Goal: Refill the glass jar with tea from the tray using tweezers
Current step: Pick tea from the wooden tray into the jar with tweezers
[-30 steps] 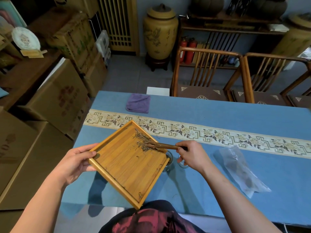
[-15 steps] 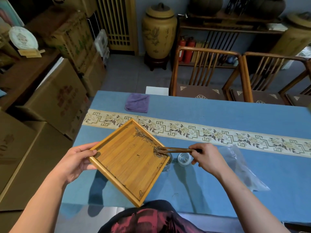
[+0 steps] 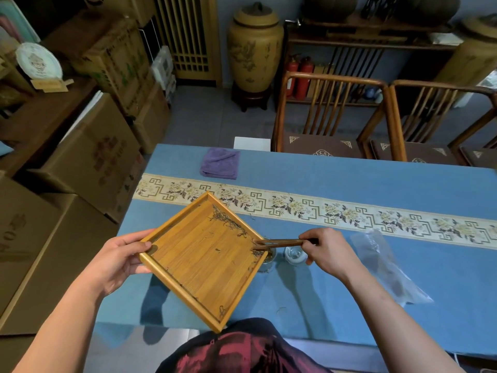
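My left hand [image 3: 118, 262] grips the left corner of a square bamboo tray [image 3: 199, 267], held tilted above the blue table. Dark tea leaves [image 3: 224, 219] lie along the tray's upper right edge. My right hand [image 3: 326, 254] holds brown wooden tweezers [image 3: 279, 243] pointing left, their tips at the tray's right corner with a clump of tea there. The glass jar [image 3: 269, 261] stands just under that corner, mostly hidden by the tray. Its glass lid [image 3: 295, 256] lies beside it, below my right hand.
A clear plastic bag [image 3: 390, 267] lies to the right on the table. A folded purple cloth [image 3: 220, 162] sits at the far left edge. Wooden chairs [image 3: 330, 117] stand behind the table, and cardboard boxes [image 3: 88, 146] are stacked on the left.
The tweezers have swept from the tray's upper edge rightward down to its right corner above the jar, dragging tea along. My right hand moved right; the lid came into view.
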